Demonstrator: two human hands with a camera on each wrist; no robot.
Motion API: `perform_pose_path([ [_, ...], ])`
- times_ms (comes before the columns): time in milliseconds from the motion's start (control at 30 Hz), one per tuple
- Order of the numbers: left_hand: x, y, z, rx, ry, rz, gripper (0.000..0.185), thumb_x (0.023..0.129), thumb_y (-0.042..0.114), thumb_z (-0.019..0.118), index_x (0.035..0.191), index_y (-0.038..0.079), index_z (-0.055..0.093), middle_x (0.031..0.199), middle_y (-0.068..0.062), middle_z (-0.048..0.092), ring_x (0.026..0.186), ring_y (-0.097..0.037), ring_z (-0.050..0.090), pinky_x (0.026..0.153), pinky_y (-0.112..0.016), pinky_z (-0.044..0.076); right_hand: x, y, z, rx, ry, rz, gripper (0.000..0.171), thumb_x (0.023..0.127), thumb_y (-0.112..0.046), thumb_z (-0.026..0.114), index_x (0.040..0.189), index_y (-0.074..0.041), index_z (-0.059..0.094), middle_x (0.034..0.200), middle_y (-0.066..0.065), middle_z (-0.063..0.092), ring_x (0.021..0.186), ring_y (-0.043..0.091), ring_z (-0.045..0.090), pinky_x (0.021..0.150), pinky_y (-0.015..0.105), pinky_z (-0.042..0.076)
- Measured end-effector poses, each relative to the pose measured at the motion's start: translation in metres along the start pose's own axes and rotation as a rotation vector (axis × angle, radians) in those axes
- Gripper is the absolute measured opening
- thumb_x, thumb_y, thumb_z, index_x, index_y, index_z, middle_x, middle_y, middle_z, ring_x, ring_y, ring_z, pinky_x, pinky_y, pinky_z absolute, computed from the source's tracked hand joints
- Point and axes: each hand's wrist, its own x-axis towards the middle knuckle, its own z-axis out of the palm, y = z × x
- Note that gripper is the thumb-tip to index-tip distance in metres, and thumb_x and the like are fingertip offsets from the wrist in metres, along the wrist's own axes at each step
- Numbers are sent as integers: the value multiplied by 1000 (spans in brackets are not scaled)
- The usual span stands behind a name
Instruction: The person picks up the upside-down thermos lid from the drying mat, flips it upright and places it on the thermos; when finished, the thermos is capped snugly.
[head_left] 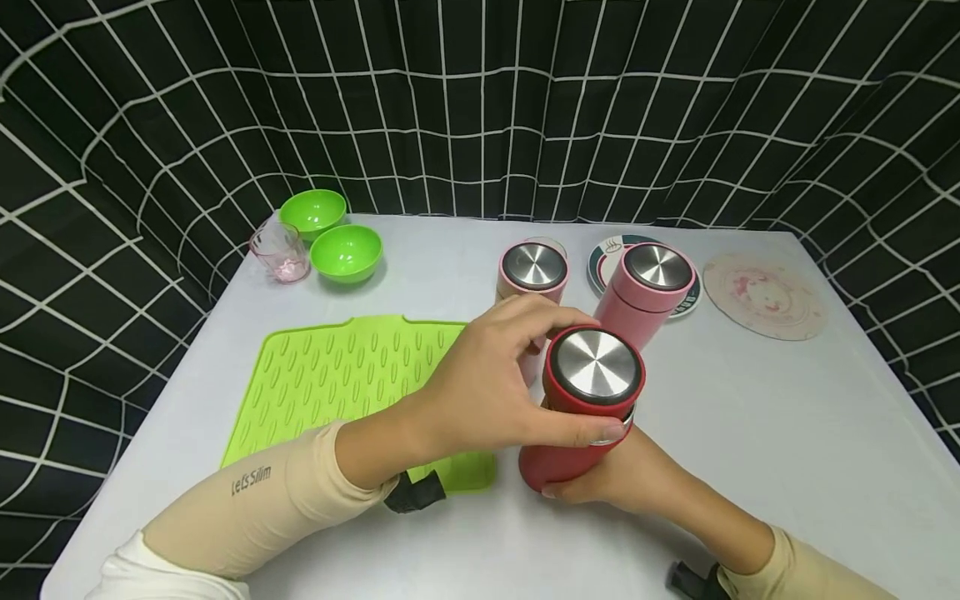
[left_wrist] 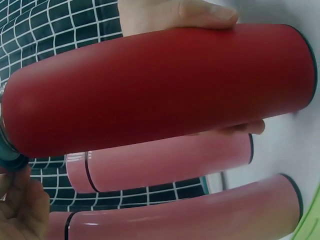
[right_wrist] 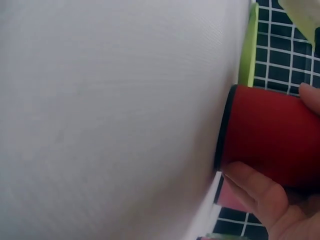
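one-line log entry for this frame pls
left hand: grips red flask lid | right hand: holds flask body | flask upright on table | two pink flasks behind

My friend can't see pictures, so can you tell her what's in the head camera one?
Two hands hold a red flask on a white table: the left hand grips its lid, and the right hand holds its body. Behind it stand two pink flasks; a green mat lies on the left.

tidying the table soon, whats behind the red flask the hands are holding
Behind the red cylindrical flask stand two pink steel-lidded flasks, the right one on a round patterned coaster. Their lower parts are hidden by the left hand.
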Motion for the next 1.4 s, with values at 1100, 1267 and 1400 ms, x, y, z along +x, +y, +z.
perform_pose_path([
  [1100,-6,-6,18,-146,-150,-41,79,68,23,86,133,10,44,121,6,51,110,-3,48,94,-23,44,4,3,1,-7,-25,-118,47,67,-18,91,103,-26,61,93,-13,65,83,9,62,75,28,52],
  [1267,-8,-9,19,-201,-118,-35,87,65,22,88,135,7,39,120,4,49,111,-6,48,93,-25,45,3,2,0,35,-32,-109,46,67,-15,91,100,-26,61,90,-11,65,80,11,62,72,28,52],
  [1400,-9,-11,18,-257,-107,-22,76,65,17,85,128,8,44,121,4,51,112,-8,50,94,-28,46,4,3,1,54,-25,-139,48,66,-13,91,100,-26,61,90,-10,65,79,11,61,71,29,51],
])
